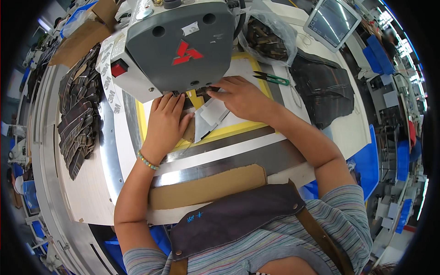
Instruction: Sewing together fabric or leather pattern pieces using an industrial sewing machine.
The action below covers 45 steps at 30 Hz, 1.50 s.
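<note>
My left hand (166, 120) lies with its fingers stretched forward and the thumb apart, its fingertips at the lower edge of the sewing machine head (181, 50). My right hand (243, 100) reaches in from the other side, thumb and forefinger closed on a small dark fabric piece (207, 91), partly hidden by the fingers. Between the hands, a yellow strip (195, 99) runs under the machine head. Nearer to me lies a whitish template plate (211, 115) with a dark edge. The needle area is hidden by the machine head.
Dark checked fabric pieces (80, 114) are heaped at left. At right are green-handled thread snips (271, 78), a clear bag of fabric pieces (268, 39), a dark fabric stack (323, 87) and a tilted touchscreen (332, 22). A cardboard strip (208, 187) lines the near edge.
</note>
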Motion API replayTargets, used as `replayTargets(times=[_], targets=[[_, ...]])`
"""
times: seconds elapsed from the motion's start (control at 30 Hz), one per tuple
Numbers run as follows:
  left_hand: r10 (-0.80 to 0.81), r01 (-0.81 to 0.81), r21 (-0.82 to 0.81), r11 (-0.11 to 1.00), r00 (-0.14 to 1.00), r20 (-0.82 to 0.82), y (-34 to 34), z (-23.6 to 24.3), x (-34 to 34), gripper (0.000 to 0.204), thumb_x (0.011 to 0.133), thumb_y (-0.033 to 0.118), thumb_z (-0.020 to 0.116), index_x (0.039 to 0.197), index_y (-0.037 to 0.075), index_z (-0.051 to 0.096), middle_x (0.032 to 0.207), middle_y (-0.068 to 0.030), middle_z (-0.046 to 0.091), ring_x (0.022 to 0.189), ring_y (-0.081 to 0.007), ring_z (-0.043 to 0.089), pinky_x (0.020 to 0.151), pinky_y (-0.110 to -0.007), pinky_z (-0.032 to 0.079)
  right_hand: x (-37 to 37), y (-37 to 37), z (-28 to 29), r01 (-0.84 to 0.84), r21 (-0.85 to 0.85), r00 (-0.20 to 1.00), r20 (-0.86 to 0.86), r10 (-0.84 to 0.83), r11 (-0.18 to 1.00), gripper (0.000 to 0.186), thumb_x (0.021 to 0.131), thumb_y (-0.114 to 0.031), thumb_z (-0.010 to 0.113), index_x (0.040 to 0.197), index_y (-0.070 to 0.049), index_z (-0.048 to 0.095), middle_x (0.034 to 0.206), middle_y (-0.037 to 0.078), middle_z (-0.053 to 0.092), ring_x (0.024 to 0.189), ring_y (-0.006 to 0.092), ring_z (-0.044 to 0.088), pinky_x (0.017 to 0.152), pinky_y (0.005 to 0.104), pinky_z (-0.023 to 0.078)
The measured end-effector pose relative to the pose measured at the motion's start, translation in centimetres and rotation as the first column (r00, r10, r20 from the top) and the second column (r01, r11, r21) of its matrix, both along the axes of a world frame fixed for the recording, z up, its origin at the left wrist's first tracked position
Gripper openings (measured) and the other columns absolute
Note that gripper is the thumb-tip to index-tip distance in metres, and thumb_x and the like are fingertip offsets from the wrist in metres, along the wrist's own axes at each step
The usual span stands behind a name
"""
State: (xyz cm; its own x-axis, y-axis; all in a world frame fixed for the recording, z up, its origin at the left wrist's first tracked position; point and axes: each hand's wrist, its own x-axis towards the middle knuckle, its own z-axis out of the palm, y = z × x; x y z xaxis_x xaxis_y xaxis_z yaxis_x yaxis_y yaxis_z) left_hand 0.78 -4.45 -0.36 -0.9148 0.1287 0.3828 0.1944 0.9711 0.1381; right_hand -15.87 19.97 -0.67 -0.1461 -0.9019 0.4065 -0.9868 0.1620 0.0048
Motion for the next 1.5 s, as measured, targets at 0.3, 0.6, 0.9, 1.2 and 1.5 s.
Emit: replayTargets(times=[0.3,0.6,0.9,1.2,1.5], targets=[[0.006,-0.006,-0.011,1.0,1.0,-0.002,0.04,-0.07,0.06,0.055,0.097,0.022,0.076,0.143,-0.006,0.065,0.142,-0.0209,0.069,0.133,-0.04,0.059,0.124,-0.052,0.039,0.04,0.04,-0.06,0.012,0.003,1.0,-0.027,-0.012,1.0,0.043,0.09,-0.008,0.071,0.133,-0.007,0.076,0.142,0.009,0.067,0.128,0.0295,0.065,0.111,0.0439,0.054],[-0.006,0.003,-0.055,0.998,0.998,-0.062,0.09,-0.13,-0.1,0.053,0.098,0.028,0.075,0.137,-0.008,0.069,0.129,-0.0214,0.072,0.131,-0.0372,0.061,0.119,-0.049,0.042,0.24,0.04,0.13,0.028,0.007,1.0,-0.015,-0.028,1.0,0.045,0.09,-0.008,0.071,0.135,-0.005,0.074,0.143,0.009,0.066,0.128,0.0302,0.065,0.111,0.0442,0.053],[0.015,-0.015,-0.013,1.0,1.0,0.001,0.11,-0.02,0.01,0.054,0.097,0.021,0.076,0.143,-0.006,0.065,0.143,-0.0202,0.069,0.134,-0.0397,0.059,0.125,-0.052,0.039,0.14,0.06,0.05,0.019,0.017,1.0,0.006,-0.019,1.0,0.044,0.091,-0.008,0.07,0.135,-0.005,0.074,0.144,0.01,0.066,0.129,0.0316,0.065,0.112,0.0452,0.053],[-0.003,0.001,-0.043,0.999,0.998,-0.058,0.07,-0.17,0.05,0.051,0.099,0.028,0.075,0.134,-0.009,0.071,0.131,-0.0222,0.073,0.134,-0.0383,0.061,0.12,-0.05,0.042,0.28,0.02,0.11,0.011,0.026,1.0,0.011,-0.011,1.0,0.043,0.092,-0.008,0.069,0.135,-0.006,0.075,0.143,0.01,0.067,0.129,0.0312,0.065,0.111,0.0449,0.054],[0.009,-0.01,-0.023,1.0,1.0,-0.01,0.01,-0.06,0.19,0.051,0.096,0.022,0.078,0.137,-0.007,0.069,0.144,-0.0194,0.069,0.133,-0.0389,0.061,0.124,-0.051,0.04,0.26,0.02,0.2,-0.002,0.012,1.0,-0.005,0.002,1.0,0.04,0.092,-0.008,0.07,0.132,-0.006,0.076,0.14,0.01,0.068,0.125,0.0305,0.067,0.109,0.0442,0.055]])
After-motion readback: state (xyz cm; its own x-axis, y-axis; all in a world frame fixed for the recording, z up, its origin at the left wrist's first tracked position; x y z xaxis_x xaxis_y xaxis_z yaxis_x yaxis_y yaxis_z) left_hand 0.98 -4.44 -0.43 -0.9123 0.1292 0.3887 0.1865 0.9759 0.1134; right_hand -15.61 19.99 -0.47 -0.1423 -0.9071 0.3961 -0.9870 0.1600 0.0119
